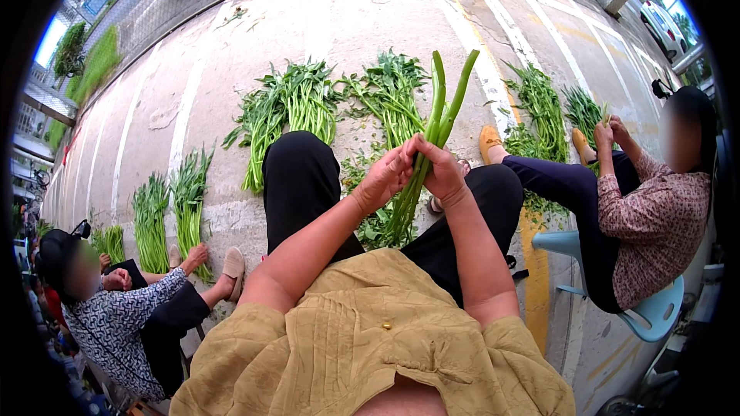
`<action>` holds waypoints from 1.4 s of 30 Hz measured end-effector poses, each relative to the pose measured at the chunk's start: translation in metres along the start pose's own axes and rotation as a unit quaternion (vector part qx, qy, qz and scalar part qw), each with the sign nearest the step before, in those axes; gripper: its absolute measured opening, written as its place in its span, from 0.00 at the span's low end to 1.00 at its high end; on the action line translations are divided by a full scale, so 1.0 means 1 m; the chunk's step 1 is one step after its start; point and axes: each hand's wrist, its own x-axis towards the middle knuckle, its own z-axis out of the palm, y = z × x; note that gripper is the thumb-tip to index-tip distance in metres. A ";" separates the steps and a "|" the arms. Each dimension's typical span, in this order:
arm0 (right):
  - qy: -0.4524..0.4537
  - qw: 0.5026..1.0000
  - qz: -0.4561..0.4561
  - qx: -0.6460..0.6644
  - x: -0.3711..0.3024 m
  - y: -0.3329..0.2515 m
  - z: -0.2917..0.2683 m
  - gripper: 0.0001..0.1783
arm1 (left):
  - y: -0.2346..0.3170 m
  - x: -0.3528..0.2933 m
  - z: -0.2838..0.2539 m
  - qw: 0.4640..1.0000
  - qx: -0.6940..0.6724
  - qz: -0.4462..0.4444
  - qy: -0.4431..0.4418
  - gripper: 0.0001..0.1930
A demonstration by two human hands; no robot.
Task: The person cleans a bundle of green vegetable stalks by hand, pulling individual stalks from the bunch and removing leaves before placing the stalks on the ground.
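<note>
Between my knees I hold a small bunch of water spinach (453,100), its thick pale-green stalk ends pointing up and away and its thinner ends hanging down. My right hand (445,173) is wrapped round the middle of the stalks. My left hand (383,179) is closed with its fingertips against the same stalks, from the left side; the exact fingertip contact is partly hidden. Below the hands, loose leaves (375,229) lie on the ground. Just beyond my knees are a large pile of water spinach (308,100) and a more scattered pile (391,96).
To the left, a seated person (127,316) in a patterned top touches upright-laid greens (189,208). At the right, another person (651,216) on a light-blue plastic stool (655,310) handles a stalk, near more greens (542,112). White lines cross the concrete ground (254,42).
</note>
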 end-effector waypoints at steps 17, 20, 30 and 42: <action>0.191 0.916 -0.040 -0.350 0.015 0.000 -0.013 0.16 | 0.006 -0.008 0.006 0.981 0.122 -0.145 0.039 0.20; 0.199 0.909 -0.100 -0.351 0.014 0.003 -0.023 0.12 | 0.004 -0.002 -0.006 0.971 0.082 -0.091 0.206 0.20; 0.080 0.797 -0.039 -0.598 -0.010 0.022 0.027 0.08 | 0.021 -0.001 -0.011 0.931 0.060 0.115 0.341 0.18; 0.131 0.796 -0.139 -0.574 -0.016 0.038 0.047 0.05 | 0.023 -0.006 -0.011 0.955 -0.001 0.116 0.273 0.19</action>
